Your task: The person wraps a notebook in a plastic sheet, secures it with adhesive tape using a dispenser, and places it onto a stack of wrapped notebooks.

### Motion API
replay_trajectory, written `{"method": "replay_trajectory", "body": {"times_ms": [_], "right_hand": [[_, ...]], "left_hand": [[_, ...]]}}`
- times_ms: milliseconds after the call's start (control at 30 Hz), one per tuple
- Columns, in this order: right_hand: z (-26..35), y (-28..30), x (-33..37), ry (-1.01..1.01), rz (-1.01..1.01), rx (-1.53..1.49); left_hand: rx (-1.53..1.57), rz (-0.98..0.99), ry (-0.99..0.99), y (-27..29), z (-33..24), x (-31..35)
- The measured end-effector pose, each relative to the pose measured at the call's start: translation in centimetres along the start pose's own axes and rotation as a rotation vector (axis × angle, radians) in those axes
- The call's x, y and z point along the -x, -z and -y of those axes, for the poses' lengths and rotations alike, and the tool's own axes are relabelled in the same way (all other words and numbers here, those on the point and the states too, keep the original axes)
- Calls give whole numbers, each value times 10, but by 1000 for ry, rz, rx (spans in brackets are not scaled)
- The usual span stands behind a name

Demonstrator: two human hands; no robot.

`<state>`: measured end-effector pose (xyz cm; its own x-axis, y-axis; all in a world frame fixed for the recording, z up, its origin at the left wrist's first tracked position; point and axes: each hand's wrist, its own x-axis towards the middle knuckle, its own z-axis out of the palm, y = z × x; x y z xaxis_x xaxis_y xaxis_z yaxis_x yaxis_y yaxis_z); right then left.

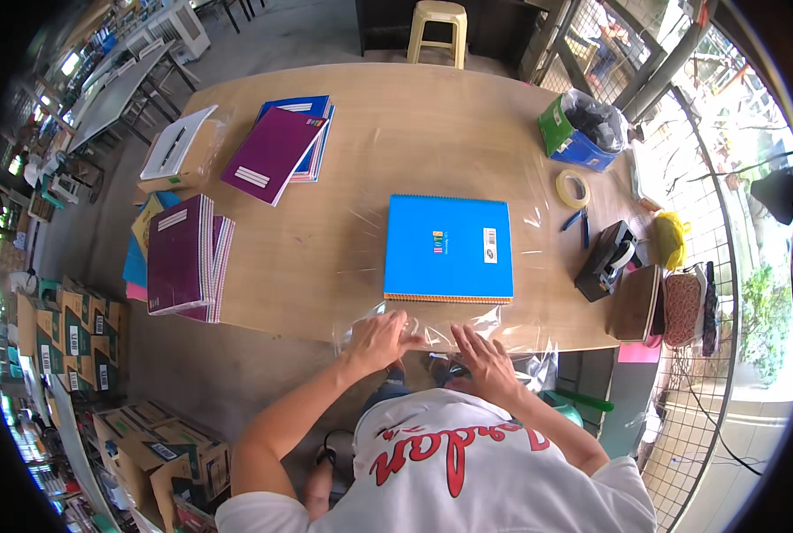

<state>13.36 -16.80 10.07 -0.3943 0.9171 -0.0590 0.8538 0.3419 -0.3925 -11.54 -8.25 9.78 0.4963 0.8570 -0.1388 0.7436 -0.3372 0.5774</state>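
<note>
A stack of blue spiral notebooks (450,244) lies near the front of the table, on a sheet of clear plastic film (485,316) whose near edge hangs over the table's front edge. My left hand (380,342) is at that edge, its fingers bent and closed on the film. To its right, my right hand (488,362) rests over the film with its fingers stretched out. Both hands are just below the stack and apart from it. How far the film reaches under the notebooks is hard to see.
Purple notebooks (176,258) and a mixed purple and blue pile (277,151) sit on the left, beside a box with a paper and pen (173,147). At right are a tape roll (573,188), pliers (578,224), a black tape dispenser (608,259) and a carton of plastic (583,129).
</note>
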Motion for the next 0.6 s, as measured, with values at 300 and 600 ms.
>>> {"method": "replay_trajectory", "body": {"times_ms": [300,600], "right_hand": [[-92,79,11,-88,-439,-28],[-265,101,-145,-399,156,-522]], "left_hand": [[-120,-193,-168,71,27,-1],[-468,254,-359,-40,-19,-21]]}}
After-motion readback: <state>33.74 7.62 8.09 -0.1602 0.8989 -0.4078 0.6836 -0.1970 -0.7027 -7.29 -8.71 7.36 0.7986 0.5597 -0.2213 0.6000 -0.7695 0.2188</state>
